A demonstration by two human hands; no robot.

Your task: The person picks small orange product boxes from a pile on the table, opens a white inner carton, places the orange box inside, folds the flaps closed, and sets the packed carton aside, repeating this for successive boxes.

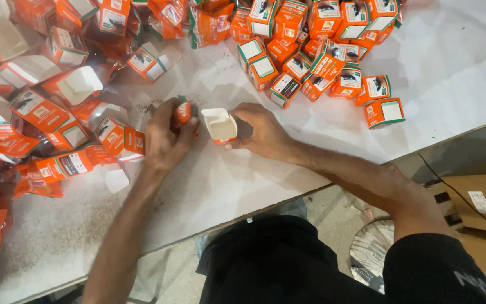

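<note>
1. Basically, the open carton (220,126) looks light and thin-walled, plain card. My guess is it crushes easily, so hold it by the side walls, not the loose top flaps.
2. Right hand (262,134) is clamped on the open carton, fingers wrapped around its right side, steadying it upright on the white table (243,186), near the centre.
3. Left hand (164,141) is closed around a small orange sachet (183,111), just left of the carton, close but apart from it. The sachet probably is soft and slightly slick; pinch it near the end.
4. Look of the carton: small, orange outside, pale cream inside, top flaps up, mouth facing the camera. Contents cannot be told.
5. Look of the sachet: orange with a bit of green at the top, mostly hidden by fingers.
6. Far side: heap of closed orange cartons (322,50). Left side: pile of open cartons (57,107) with flaps up, some lying flat.
</note>
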